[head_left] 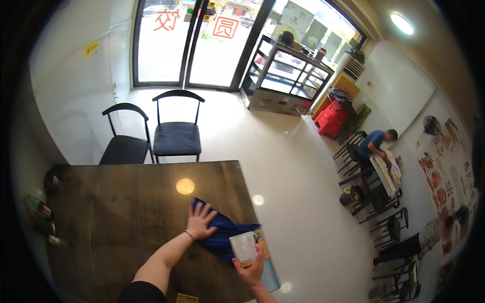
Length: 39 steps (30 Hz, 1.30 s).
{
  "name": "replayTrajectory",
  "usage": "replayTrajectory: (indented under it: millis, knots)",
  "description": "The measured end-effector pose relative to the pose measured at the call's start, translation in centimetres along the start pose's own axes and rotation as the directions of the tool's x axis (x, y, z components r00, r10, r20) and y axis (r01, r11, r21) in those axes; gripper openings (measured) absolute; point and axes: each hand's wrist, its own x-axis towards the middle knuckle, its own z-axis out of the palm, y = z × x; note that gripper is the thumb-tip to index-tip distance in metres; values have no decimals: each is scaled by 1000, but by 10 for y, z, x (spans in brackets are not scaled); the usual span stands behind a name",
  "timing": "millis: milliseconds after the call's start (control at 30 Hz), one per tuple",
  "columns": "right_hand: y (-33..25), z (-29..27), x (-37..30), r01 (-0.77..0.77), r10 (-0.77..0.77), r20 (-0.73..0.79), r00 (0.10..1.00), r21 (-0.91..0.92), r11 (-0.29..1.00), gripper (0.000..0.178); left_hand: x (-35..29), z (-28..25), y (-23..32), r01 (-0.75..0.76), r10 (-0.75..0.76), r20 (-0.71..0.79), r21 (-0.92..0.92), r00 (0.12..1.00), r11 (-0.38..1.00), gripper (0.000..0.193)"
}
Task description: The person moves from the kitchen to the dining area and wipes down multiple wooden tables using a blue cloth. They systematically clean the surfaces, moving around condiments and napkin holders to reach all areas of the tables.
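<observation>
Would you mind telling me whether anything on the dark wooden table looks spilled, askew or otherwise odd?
Nothing stands out. The left hand presses flat on a crumpled blue cloth on the dark wooden table, and the right hand holds a clear plastic cup upright near the table's right edge. I see no spill or damage.

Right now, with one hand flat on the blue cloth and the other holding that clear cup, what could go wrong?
1. The right hand holds the clear cup near the edge of the table; a slip could drop it onto the tiled floor.
2. The left hand presses the blue cloth, which lies right beside the cup, so it might nudge it.
3. The cloth might snag the mat at the table's corner.
</observation>
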Motion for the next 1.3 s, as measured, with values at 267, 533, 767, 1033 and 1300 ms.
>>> replayTrajectory:
  millis: [267,533,767,1033,1300]
  knots:
    - [-81,109,15,171,-194,208,959,122,978,94,-171,-126,-252,734,-687,-273,141,674,664,71]
    - [-138,156,-9,326,-429,266,864,355,876,93,-314,-168,-262,960,-895,-359,190,264,207,64]
    - [-97,97,-45,181,-284,247,926,371,911,87,-340,-129,-157,948,-902,-389,170,-187,-269,63]
    - [17,-12,-74,15,-26,60,998,182,983,95,-71,-20,12,857,-803,-300,191,515,479,75]
    - [90,-107,-116,-281,276,-125,953,-24,959,97,32,76,186,395,-389,-105,43,915,918,80]
